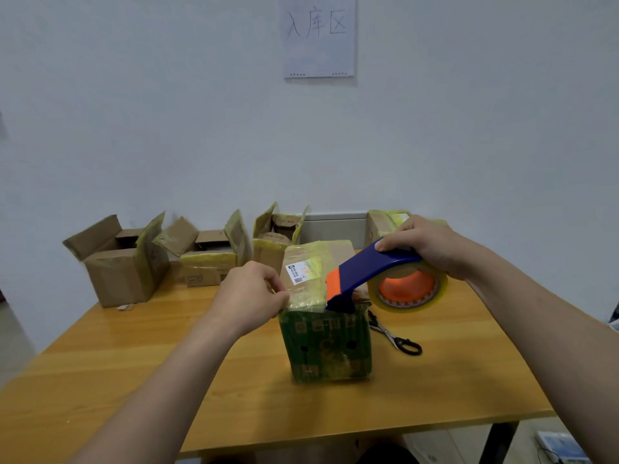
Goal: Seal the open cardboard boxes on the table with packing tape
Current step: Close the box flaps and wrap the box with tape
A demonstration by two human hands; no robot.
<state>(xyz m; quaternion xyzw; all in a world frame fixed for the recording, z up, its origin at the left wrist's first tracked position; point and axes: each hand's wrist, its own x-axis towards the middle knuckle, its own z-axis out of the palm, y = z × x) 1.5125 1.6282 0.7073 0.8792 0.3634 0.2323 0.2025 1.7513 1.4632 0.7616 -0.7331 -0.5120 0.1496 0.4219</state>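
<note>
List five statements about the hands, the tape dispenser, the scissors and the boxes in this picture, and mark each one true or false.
1. The right hand grips the tape dispenser. True.
2. The scissors lie on top of the green box. False: they lie on the table, just to the right of that box.
3. The left hand rests flat on the table, away from every box. False: its curled fingers hold the top left edge of the green box.
4. Open cardboard boxes stand along the far side of the table. True.
5. A paper sheet hangs on the wall. True.
</note>
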